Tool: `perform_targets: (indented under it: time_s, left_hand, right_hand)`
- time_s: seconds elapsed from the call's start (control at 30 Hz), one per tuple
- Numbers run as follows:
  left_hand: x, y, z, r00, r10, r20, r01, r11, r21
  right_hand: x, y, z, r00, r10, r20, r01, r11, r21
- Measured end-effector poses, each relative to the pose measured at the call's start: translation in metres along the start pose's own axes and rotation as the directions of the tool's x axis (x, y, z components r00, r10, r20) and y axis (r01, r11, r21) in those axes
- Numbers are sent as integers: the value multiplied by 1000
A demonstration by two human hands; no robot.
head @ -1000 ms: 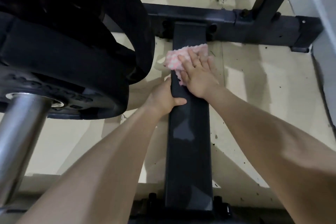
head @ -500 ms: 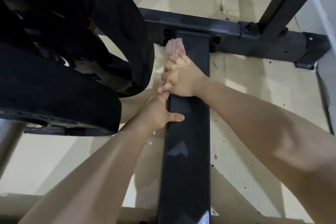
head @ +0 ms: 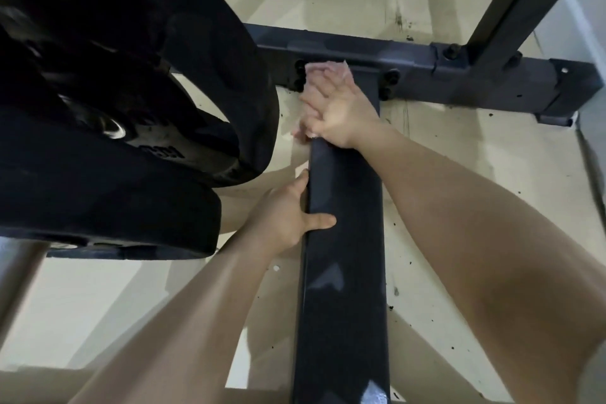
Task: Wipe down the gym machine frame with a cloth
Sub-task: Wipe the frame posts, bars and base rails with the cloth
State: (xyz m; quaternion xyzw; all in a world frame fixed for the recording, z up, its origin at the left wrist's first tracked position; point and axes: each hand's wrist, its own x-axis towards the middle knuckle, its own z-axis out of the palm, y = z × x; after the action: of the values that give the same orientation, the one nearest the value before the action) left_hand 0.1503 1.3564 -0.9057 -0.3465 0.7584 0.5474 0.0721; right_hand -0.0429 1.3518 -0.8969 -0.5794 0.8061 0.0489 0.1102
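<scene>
The black floor beam of the gym machine frame (head: 344,272) runs away from me to a cross beam (head: 410,56). My right hand (head: 341,111) holds a pink cloth (head: 328,69) wrapped over the beam's left edge, right at the bolted joint with the cross beam. A bit of cloth also pokes out under the palm. My left hand (head: 282,216) grips the beam's left edge nearer to me, with the thumb lying on top and the fingers down the side.
Large black weight plates (head: 114,108) hang close on the left, just beside both hands. A black upright post (head: 511,0) rises from the cross beam at the back right. A pale wall (head: 587,26) stands on the right. The floor (head: 475,157) is beige and speckled.
My right hand slid the cloth forward along the beam, from its top face to its left edge at the cross-beam joint. My left hand kept its grip on the beam.
</scene>
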Motion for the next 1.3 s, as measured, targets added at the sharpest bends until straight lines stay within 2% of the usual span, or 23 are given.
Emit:
perform_targets:
  time_s: [0.07,0.17,0.23,0.27,0.33,0.37,0.43,0.5,0.6,0.77,0.87,0.9,0.97,1.0,1.03,1.07,1.1,1.17,1.2,1.23,1.3]
  left_hand:
    - [-1,0,1,1000,-12,9,12,998,-55]
    - [-2,1,2,1000,-2,3,2,997,-75]
    - [-4,5,0,1000,12,-6,-12,999,-53]
    - [-5,6,0,1000,15,-3,-15,998,-54]
    - [-6,5,1,1000,16,6,-16,997,-71]
    - [-7,4,1,1000,22,11,-21,996,-86]
    - [-7,2,3,999,34,29,-30,993,-112]
    - [-8,3,4,999,40,26,-36,989,-141]
    - [-10,4,8,1000,23,5,-22,981,-193]
    - [-5,2,13,999,10,-37,-19,968,-249]
    - [-18,12,23,969,-74,-235,67,997,-37]
    - [-26,13,27,955,-46,-294,49,999,2]
    - [-42,10,35,943,-23,-332,-3,997,-78]
    - [-47,8,37,947,-64,-315,-4,978,-210]
    - [-52,8,38,952,-126,-281,8,922,-387]
    - [-57,7,38,954,-180,-238,25,844,-536]
    - [-60,5,36,954,-211,-214,29,774,-632]
    - [-65,4,32,946,-252,-203,45,725,-687]
    - [-66,2,30,943,-254,-215,52,751,-658]
    - [-68,-1,28,942,-237,-239,41,785,-619]
    - [-79,-8,22,945,-176,-275,0,843,-538]
  right_hand:
    - [2,3,0,990,137,-7,-136,986,99]
    - [-33,-8,18,969,227,-100,-208,962,176]
    - [-43,-12,24,930,344,-129,-304,918,256]
    - [-38,-8,21,899,427,-97,-378,869,320]
    - [-15,3,13,838,545,20,-466,697,544]
    - [-9,10,12,825,561,65,-449,583,677]
    - [-21,19,12,831,554,54,-293,352,889]
    - [-56,14,28,848,529,36,-159,189,969]
    - [-106,-10,42,871,470,142,-154,-11,988]
    - [-95,-16,19,871,471,138,-139,-32,990]
    - [-126,-37,26,834,520,186,-206,-20,978]
    - [-144,-46,36,831,521,194,-207,-34,978]
    - [-172,-59,47,847,502,177,-178,-46,983]
    - [-174,-59,49,850,506,147,-154,-28,988]
    - [-165,-54,50,842,526,116,-159,38,987]
    - [-155,-48,53,844,532,66,-187,178,966]
    - [-142,-44,52,863,506,2,-223,377,899]
    - [-124,-42,54,906,411,-99,-288,770,569]
    - [-123,-43,51,924,362,-127,-280,862,422]
    - [-127,-44,49,941,306,-147,-244,911,334]
    - [-146,-53,49,969,147,-199,-91,960,263]
